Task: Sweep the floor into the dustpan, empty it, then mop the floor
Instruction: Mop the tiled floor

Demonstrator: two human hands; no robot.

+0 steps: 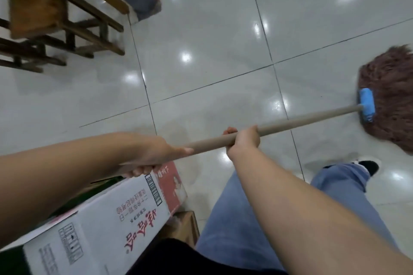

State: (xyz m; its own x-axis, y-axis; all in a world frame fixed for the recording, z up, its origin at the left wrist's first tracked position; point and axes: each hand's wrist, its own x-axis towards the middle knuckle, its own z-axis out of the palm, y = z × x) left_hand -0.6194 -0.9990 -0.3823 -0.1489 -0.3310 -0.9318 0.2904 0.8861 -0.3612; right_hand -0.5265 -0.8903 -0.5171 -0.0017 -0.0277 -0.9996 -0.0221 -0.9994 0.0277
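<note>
Stools [38,6] are standing at the floor's [212,35] far-left corner, blurred, and a box [107,214] is sitting near the left edge. Just above it the left hand [154,154] is gripping the handle's [297,119] near end; further along, the right hand [244,137] is wrapping round the same handle. The mop [388,100] is lying on the tiles at the right edge, beyond a shoe [368,166].

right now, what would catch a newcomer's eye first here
Both hands grip a long mop handle: the left hand near its end, the right hand further along. At right, the brown mop head with its blue clamp lies on the glossy tiled floor. A printed cardboard box sits lower left.
</note>
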